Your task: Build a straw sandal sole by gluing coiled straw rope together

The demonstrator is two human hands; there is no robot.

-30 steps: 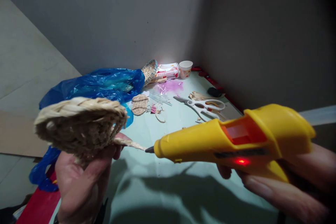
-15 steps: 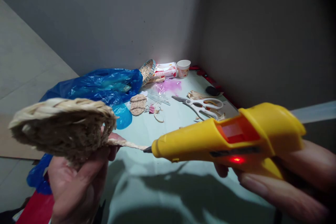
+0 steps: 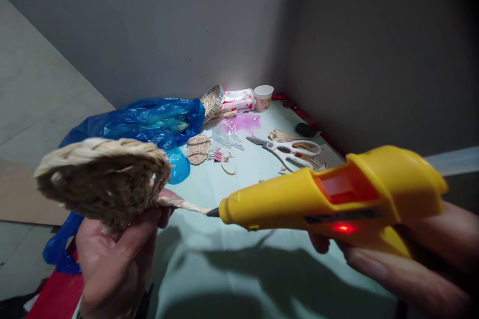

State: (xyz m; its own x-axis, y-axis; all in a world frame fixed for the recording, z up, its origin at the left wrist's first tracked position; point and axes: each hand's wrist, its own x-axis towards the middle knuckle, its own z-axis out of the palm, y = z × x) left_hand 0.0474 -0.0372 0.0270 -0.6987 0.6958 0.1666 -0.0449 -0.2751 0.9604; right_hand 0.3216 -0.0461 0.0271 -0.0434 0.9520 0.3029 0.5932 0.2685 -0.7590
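Note:
A small woven straw basket (image 3: 101, 179) is pinched in my left hand (image 3: 119, 259), tilted so that its braided rim faces up. From it a twisted straw cord (image 3: 187, 205) runs to the right past my fingertips. My right hand (image 3: 404, 264) grips a yellow hot glue gun (image 3: 292, 199) with a red light glowing on its side. The dark nozzle tip is at the free end of the cord; whether glue is coming out I cannot tell.
Scissors (image 3: 290, 149) with white handles lie on the pale table (image 3: 224, 264). Beyond are a blue plastic bag (image 3: 142, 117), a paper cup (image 3: 264, 97), a small woven basket (image 3: 212, 101), a flat braided piece (image 3: 198, 149) and a pink binder clip (image 3: 217, 155). Grey walls close off the back and right.
The straw basket has turned slightly in my left hand, its left edge shifting right. The glue gun has moved a little to the right, its tip still at the cord's end.

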